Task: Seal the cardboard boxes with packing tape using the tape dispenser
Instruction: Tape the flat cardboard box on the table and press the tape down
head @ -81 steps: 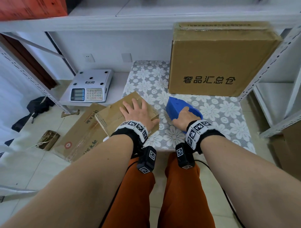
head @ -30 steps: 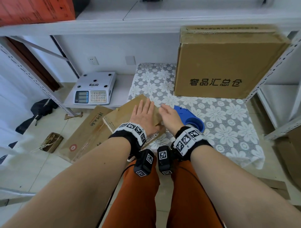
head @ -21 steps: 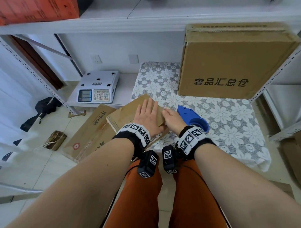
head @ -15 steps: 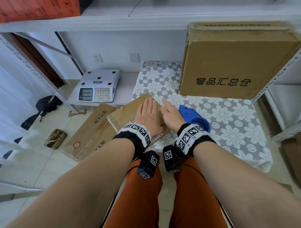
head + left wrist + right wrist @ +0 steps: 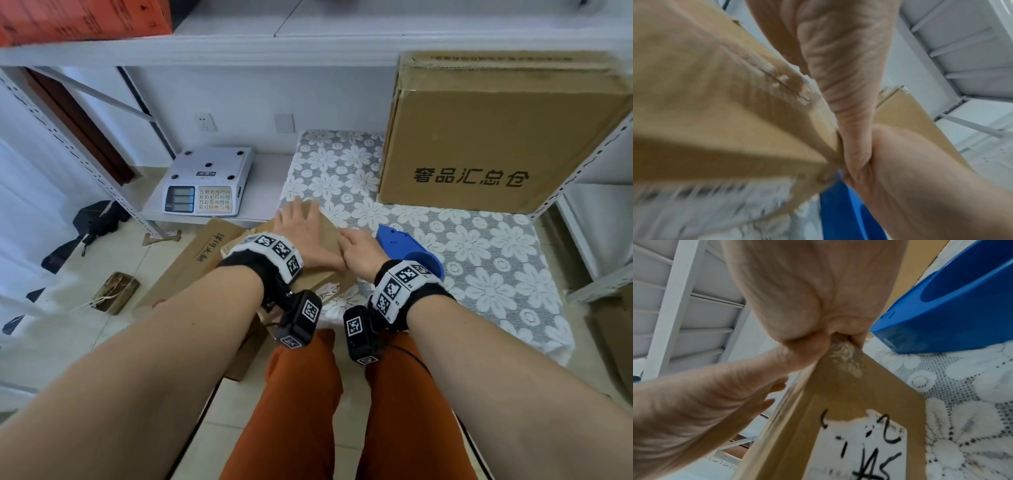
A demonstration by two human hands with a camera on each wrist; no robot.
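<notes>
On the flowered tablecloth (image 5: 479,246), seen from the head camera, a small cardboard box (image 5: 325,236) sits at the table's near left corner. The left hand (image 5: 301,233) lies flat on its top, fingers straight. The right hand (image 5: 359,245) rests at the box's right edge, touching the left; how its fingers lie I cannot tell from here. Just right of it lies the blue tape dispenser (image 5: 407,246), untouched. A big printed carton (image 5: 496,144) stands at the back, a weighing scale (image 5: 209,186) on the low shelf to the left, flattened cardboard (image 5: 191,260) on the floor.

From the left wrist (blurred), the left hand (image 5: 838,65) shows its palm laid along the box (image 5: 725,105) top, where a seam with torn paper runs; the dispenser (image 5: 842,211) peeks below.

Only the right wrist view shows the right hand (image 5: 813,296) with thumb and finger closed on the box's upper corner (image 5: 842,350), pinching it, and a white label with black handwriting (image 5: 865,447) on the box's side. The dispenser (image 5: 951,313) lies just beside.
</notes>
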